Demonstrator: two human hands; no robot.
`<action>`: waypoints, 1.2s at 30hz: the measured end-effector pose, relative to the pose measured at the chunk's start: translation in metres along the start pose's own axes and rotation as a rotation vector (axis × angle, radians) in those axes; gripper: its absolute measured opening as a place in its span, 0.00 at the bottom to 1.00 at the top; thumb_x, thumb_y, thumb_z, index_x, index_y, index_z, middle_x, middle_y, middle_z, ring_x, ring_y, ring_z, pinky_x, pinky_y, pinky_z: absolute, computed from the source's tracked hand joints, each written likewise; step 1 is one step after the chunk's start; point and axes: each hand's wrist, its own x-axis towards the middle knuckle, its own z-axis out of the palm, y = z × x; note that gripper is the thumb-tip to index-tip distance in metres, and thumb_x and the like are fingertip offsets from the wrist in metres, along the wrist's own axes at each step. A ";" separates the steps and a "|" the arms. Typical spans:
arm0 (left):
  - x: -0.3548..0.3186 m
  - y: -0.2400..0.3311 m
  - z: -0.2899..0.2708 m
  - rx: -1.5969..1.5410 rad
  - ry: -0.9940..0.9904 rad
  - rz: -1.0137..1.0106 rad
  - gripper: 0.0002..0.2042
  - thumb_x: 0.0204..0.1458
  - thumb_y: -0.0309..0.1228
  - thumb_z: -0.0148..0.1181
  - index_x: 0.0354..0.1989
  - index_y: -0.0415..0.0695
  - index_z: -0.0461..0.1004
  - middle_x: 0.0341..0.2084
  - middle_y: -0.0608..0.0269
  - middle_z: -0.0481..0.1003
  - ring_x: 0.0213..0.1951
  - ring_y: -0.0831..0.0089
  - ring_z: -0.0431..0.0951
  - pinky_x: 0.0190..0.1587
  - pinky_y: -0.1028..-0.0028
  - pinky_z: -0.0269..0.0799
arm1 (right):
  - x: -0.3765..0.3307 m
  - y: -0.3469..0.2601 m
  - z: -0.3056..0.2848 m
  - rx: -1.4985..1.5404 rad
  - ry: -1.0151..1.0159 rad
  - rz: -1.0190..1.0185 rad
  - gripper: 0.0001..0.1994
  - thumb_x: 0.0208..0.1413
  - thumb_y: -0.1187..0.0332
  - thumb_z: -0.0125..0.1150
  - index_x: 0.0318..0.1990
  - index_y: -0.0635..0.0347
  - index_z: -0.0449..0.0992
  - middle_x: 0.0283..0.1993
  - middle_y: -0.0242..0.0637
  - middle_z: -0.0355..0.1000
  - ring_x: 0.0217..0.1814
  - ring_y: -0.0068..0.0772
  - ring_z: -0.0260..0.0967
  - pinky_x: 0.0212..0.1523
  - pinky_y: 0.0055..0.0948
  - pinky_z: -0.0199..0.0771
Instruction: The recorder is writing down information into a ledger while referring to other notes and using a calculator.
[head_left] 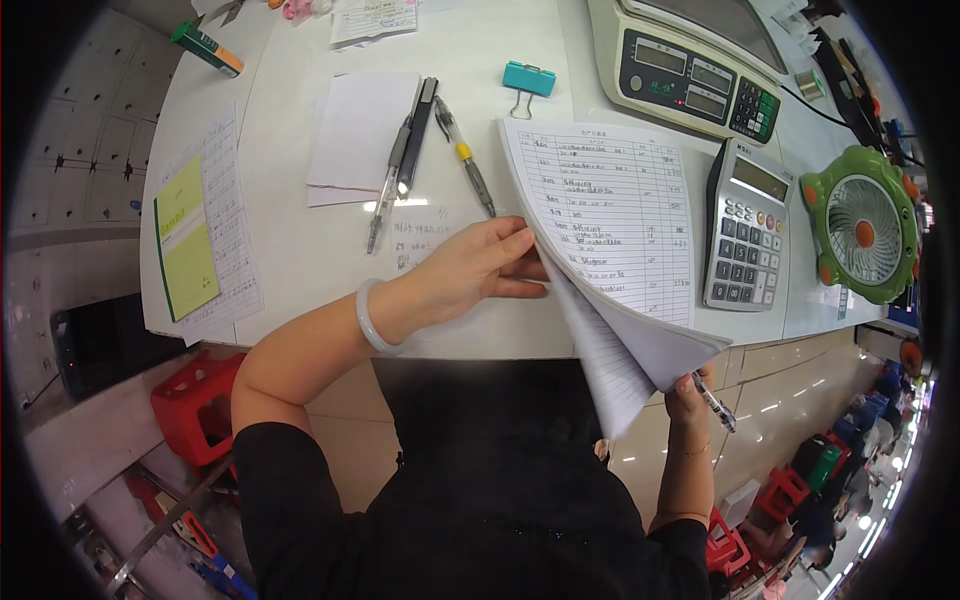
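A stack of printed form sheets (610,220) with handwriting lies over the table's front edge, its lower part lifted and curled. At its left edge my left hand (480,262), with a pale bangle on the wrist, is closed with thumb and fingers on the sheets. My right hand (688,398) is under the lifted lower right corner, closed round a pen (714,403); its fingers are partly hidden by the paper. A teal binder clip (528,80) sits just above the stack. Right of the sheets stands a grey calculator (745,230).
Left of the stack lie several pens (465,155) and a white notepad (350,135). A green-yellow booklet (187,238) rests on papers at far left. A weighing scale (690,75) stands at back right, a green fan (862,225) at far right. A red stool (195,405) is below left.
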 end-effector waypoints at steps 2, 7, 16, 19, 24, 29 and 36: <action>0.002 0.000 0.000 0.039 0.014 -0.010 0.20 0.62 0.42 0.42 0.56 0.41 0.59 0.50 0.61 0.67 0.50 0.71 0.70 0.54 0.67 0.67 | -0.001 0.001 0.002 -0.021 0.036 -0.022 0.22 0.49 0.58 0.65 0.49 0.58 0.69 0.50 0.39 0.68 0.55 0.36 0.64 0.57 0.37 0.61; 0.000 -0.001 -0.003 0.058 0.043 0.005 0.19 0.62 0.38 0.43 0.57 0.41 0.58 0.48 0.61 0.68 0.50 0.72 0.70 0.53 0.68 0.68 | -0.010 0.001 0.013 -0.083 0.291 -0.170 0.21 0.53 0.58 0.60 0.49 0.61 0.66 0.51 0.39 0.67 0.54 0.34 0.64 0.57 0.36 0.61; -0.001 -0.006 0.001 0.165 0.228 0.065 0.29 0.57 0.19 0.41 0.66 0.42 0.38 0.47 0.52 0.70 0.47 0.68 0.75 0.48 0.68 0.74 | -0.015 -0.012 0.006 -0.031 0.467 -0.374 0.21 0.60 0.58 0.51 0.55 0.60 0.61 0.56 0.40 0.63 0.58 0.37 0.62 0.59 0.40 0.62; 0.000 -0.007 0.000 0.168 0.214 0.077 0.31 0.56 0.17 0.40 0.67 0.43 0.35 0.48 0.51 0.70 0.48 0.66 0.74 0.49 0.68 0.74 | -0.014 -0.012 0.006 -0.003 0.439 -0.378 0.20 0.60 0.58 0.51 0.55 0.60 0.61 0.56 0.40 0.63 0.58 0.37 0.62 0.58 0.40 0.62; -0.001 -0.006 0.002 0.173 0.201 0.091 0.32 0.56 0.17 0.39 0.67 0.43 0.33 0.48 0.50 0.70 0.48 0.66 0.74 0.49 0.68 0.73 | -0.013 -0.010 0.007 0.006 0.490 -0.371 0.20 0.60 0.58 0.50 0.54 0.60 0.61 0.56 0.40 0.63 0.58 0.38 0.62 0.58 0.41 0.62; -0.002 -0.004 0.002 0.212 0.205 0.082 0.32 0.56 0.17 0.38 0.67 0.43 0.33 0.48 0.51 0.70 0.48 0.67 0.74 0.49 0.68 0.73 | -0.014 -0.008 0.004 0.017 0.481 -0.388 0.20 0.60 0.57 0.50 0.54 0.60 0.61 0.56 0.40 0.63 0.58 0.38 0.62 0.58 0.42 0.63; -0.002 -0.006 0.006 0.222 0.234 0.074 0.32 0.56 0.17 0.39 0.67 0.44 0.33 0.48 0.52 0.70 0.48 0.68 0.74 0.48 0.69 0.73 | -0.013 -0.009 0.009 0.006 0.510 -0.371 0.20 0.60 0.57 0.51 0.54 0.60 0.61 0.56 0.41 0.63 0.58 0.38 0.62 0.57 0.42 0.63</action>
